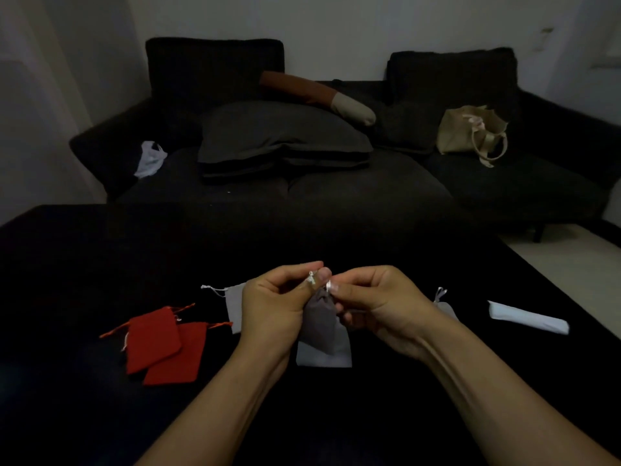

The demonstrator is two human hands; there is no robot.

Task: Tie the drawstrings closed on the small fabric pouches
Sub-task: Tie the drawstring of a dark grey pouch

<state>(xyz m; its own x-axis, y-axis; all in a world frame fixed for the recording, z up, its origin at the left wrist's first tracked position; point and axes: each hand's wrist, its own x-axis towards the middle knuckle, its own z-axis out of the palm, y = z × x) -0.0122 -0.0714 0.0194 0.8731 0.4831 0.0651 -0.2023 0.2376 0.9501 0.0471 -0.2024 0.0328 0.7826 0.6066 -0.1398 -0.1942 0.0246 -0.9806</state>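
Note:
A grey pouch [321, 322] hangs between my hands above the black table. My left hand [275, 304] pinches one pale drawstring end [312, 276] at the pouch's gathered mouth. My right hand [376, 304] pinches the other string end [329, 284]. Under it lies another grey pouch [324, 358], flat. A third grey pouch [233, 306] lies behind my left hand, its string trailing left. A fourth grey pouch [445, 307] shows beyond my right wrist, partly hidden. Two red pouches [158, 344] overlap at the left.
A white folded packet [527, 319] lies on the table [84, 264] at the right. Behind the table stands a dark sofa [302, 183] with cushions, a beige handbag [470, 136] and a white plastic bag [151, 158].

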